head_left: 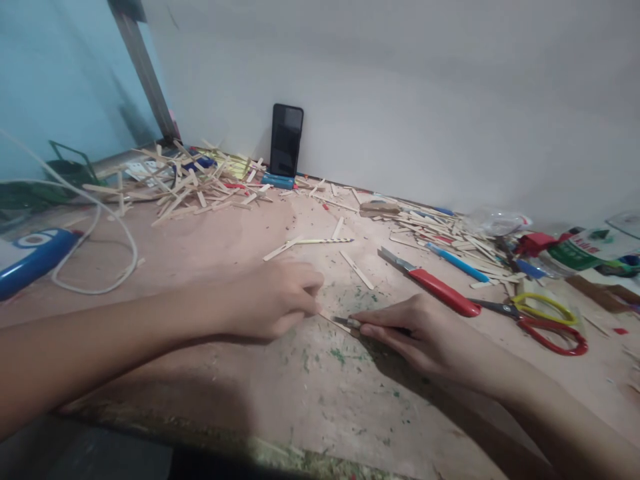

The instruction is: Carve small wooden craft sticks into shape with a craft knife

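My right hand (420, 330) is closed around a small craft knife (342, 321), its dark blade pointing left, low over the table. Beneath the blade a thin wooden stick (327, 320) lies on the tabletop. My left hand (283, 300) has its fingers curled together at the stick's left end, pressing or pinching it; the fingertips are partly hidden. Beyond my hands are a loose stick (357, 269), another stick (281, 250) and a patterned pencil (323, 241). To the right lie a red-handled cutter (443, 292) and scissors (510, 310) with yellow and red loops.
A phone (287, 140) stands upright against the wall. Wooden sticks are heaped at the back left (195, 183) and back right (430, 223). A blue pen (457, 261) lies right, a white cable (134, 253) and blue tube (40, 257) left. The table's front edge (200, 443) is near me.
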A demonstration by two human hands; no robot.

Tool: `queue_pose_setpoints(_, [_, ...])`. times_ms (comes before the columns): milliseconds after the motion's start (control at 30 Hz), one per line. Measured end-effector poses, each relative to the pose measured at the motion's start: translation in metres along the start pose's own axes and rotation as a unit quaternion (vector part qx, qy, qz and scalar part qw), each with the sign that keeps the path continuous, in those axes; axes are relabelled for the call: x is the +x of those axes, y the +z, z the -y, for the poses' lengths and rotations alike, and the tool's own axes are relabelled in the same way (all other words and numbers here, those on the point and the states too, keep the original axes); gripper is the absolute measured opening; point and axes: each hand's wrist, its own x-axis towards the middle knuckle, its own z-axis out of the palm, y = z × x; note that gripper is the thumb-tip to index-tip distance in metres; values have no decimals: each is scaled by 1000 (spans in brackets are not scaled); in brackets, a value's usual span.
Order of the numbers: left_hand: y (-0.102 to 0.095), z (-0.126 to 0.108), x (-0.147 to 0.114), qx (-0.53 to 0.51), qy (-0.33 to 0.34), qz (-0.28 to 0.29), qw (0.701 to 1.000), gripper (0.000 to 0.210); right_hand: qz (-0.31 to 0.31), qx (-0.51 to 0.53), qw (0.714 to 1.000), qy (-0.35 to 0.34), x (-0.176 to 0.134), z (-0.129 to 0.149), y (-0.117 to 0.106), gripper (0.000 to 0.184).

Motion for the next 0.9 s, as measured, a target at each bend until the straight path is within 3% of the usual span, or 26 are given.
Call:
queue_pose_setpoints(667, [-3,-1,1,1,-2,6,1000,15,-2,-34,999,9,-4,1,-3,42])
queue_pose_setpoints(900, [-2,0,2,-5,-4,4,1000,16,-5,-19,1000,5,-3,4,-1,56])
